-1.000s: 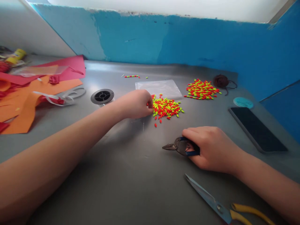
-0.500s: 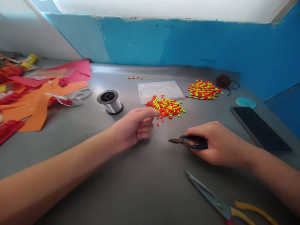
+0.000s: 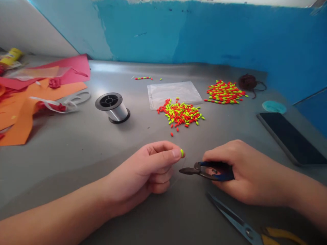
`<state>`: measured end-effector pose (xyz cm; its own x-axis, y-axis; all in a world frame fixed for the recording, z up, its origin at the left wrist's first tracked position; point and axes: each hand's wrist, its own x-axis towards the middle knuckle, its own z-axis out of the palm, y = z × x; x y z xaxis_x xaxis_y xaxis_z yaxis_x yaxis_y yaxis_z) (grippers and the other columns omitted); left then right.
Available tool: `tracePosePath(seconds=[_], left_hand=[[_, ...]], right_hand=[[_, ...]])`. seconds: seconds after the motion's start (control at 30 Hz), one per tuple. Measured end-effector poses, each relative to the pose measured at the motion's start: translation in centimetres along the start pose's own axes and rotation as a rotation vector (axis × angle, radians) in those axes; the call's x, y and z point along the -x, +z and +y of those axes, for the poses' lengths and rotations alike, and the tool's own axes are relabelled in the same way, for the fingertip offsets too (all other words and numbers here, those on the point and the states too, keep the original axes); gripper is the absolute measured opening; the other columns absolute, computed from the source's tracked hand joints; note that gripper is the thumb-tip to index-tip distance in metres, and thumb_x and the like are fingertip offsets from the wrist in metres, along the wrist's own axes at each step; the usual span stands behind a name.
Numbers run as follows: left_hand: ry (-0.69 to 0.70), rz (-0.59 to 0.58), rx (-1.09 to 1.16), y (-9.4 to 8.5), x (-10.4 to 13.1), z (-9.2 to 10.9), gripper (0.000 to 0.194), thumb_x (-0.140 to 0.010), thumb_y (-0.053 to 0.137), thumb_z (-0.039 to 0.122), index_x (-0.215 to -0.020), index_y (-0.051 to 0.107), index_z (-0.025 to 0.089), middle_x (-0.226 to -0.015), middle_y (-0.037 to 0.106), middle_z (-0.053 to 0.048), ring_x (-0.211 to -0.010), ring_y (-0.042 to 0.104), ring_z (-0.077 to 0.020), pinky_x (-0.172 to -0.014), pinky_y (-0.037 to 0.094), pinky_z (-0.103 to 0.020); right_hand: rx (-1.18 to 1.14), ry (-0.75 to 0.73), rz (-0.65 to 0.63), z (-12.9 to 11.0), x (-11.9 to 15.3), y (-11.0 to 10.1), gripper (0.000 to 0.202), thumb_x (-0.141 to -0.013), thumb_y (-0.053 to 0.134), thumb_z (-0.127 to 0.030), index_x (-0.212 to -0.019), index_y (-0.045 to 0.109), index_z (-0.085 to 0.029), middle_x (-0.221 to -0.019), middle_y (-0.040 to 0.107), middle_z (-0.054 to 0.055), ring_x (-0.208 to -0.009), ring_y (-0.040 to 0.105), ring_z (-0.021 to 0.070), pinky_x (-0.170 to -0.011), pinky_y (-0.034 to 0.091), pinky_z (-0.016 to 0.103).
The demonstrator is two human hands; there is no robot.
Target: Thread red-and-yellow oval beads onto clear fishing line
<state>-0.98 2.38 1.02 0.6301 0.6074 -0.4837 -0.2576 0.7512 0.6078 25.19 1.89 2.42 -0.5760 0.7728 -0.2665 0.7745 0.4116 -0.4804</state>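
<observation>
A small yellow-green bead (image 3: 182, 153) is pinched between the thumb and forefinger of my left hand (image 3: 150, 166). Thin clear thread (image 3: 184, 162) shows faintly near the bead and the pliers. My right hand (image 3: 247, 173) is closed round the dark blue handles of the pliers (image 3: 196, 169), whose dark jaws point left, a little below and right of the bead. Beyond my left hand lies a loose pile of red and yellow-green beads (image 3: 182, 114), beside a clear plastic bag (image 3: 173, 92). The spool of clear thread (image 3: 113, 107) stands to the left.
Open scissors (image 3: 237, 221) lie below my right hand. A phone (image 3: 288, 136), a round teal item (image 3: 274, 107), dark yarn (image 3: 247, 82) and another bead pile (image 3: 224, 92) are at the right. Orange sheets (image 3: 22, 112) and pink sheets (image 3: 79, 68) lie left. A short bead row (image 3: 143, 78) is behind.
My left hand has moved right and nearer to me, away from the bead pile, and the yellow-green bead now shows at its fingertips. My right hand still holds the pliers. The view has shifted.
</observation>
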Motion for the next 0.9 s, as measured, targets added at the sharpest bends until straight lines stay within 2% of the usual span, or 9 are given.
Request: tracePosePath(seconds=[0.33,0.6,0.9], left_hand=[[-0.022,-0.021,-0.034,-0.26,-0.13,-0.15,0.021,-0.097,0.082,0.034,-0.092,0.067,0.020,-0.061,0.025,0.010,-0.053,0.015,-0.0063,-0.048,0.015,-0.021],[-0.035,-0.038,-0.014,-0.45,0.14,-0.20,0.018,-0.096,0.082,0.030,-0.091,0.068,0.020,-0.063,0.026,0.010,-0.054,0.016,-0.0061,-0.049,0.017,-0.020],[-0.053,-0.045,-0.008,-0.52,-0.07,-0.06,0.016,-0.098,0.080,0.031,-0.093,0.068,0.022,-0.062,0.026,0.010,-0.054,0.017,-0.0069,-0.049,0.018,-0.020]], right_hand=[[0.014,-0.010,0.018,-0.45,-0.15,0.31,0.027,-0.075,0.065,-0.015,-0.065,0.042,-0.025,-0.056,0.044,-0.007,-0.054,0.031,0.0142,-0.053,0.023,0.032],[-0.050,-0.005,0.004,-0.25,-0.08,-0.06,0.028,-0.077,0.062,-0.016,-0.065,0.039,-0.025,-0.057,0.037,-0.007,-0.055,0.030,0.0146,-0.051,0.024,0.030],[-0.032,-0.004,-0.014,-0.02,-0.21,-0.01,0.026,-0.075,0.062,-0.015,-0.065,0.040,-0.025,-0.056,0.039,-0.008,-0.055,0.029,0.0141,-0.051,0.023,0.031]])
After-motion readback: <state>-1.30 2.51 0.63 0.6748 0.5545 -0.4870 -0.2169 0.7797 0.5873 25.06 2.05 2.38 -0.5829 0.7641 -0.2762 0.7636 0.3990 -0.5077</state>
